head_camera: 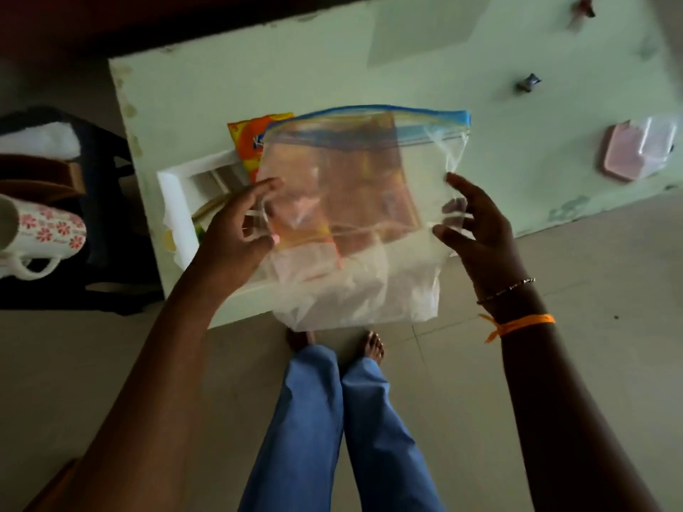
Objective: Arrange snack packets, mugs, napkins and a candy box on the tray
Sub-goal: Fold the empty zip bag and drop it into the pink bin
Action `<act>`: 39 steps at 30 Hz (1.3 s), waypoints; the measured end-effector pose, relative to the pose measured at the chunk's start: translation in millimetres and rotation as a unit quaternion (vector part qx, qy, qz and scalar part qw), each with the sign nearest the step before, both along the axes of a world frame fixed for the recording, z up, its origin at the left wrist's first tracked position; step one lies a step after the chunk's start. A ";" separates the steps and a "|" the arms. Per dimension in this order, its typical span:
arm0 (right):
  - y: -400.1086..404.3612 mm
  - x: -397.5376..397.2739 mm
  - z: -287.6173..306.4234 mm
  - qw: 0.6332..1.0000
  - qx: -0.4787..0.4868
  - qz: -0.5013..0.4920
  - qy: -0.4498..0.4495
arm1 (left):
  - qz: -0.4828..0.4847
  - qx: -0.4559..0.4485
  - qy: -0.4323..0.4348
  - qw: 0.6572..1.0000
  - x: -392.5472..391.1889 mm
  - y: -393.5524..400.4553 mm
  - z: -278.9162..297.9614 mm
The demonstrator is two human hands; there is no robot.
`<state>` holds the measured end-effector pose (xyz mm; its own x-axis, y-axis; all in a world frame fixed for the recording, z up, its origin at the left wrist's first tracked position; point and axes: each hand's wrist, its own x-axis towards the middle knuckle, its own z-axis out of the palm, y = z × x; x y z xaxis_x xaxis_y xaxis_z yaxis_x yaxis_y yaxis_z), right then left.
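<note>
I hold a clear zip bag (421, 186) with a blue seal above the white tray (173, 201). White napkins (354, 290) sag in the bag's bottom. My left hand (240, 230) grips its left edge and my right hand (476, 227) pinches its right edge. Orange and yellow snack packets (251, 142) lie on the tray and show through the plastic. The tray sits on the near left corner of a pale green table (258, 68). A white mug with pink flowers (44, 234) lies on its side on a dark stool at the left.
A pink box with a clear lid (635, 153) sits at the table's right edge. Two small wrapped candies (528, 83) (584, 7) lie farther back. A dark stool (99, 171) with brown items stands left of the table. My bare feet are on the tiled floor below.
</note>
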<state>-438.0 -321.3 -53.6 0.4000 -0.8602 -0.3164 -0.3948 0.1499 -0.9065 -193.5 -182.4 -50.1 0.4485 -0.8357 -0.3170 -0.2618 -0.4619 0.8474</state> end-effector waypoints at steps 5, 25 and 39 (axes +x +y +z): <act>-8.8 -6.1 19.0 0.974 -0.142 0.094 0.146 | -0.078 0.062 -0.068 0.993 -4.8 -26.0 9.0; -2.3 -32.5 6.4 0.933 -0.071 0.010 0.352 | -0.186 -0.085 -0.163 0.965 -80.4 -119.9 23.5; -67.8 -194.8 -10.7 0.914 0.279 -0.232 -0.182 | -0.114 0.156 0.424 0.885 -246.6 -194.4 -16.5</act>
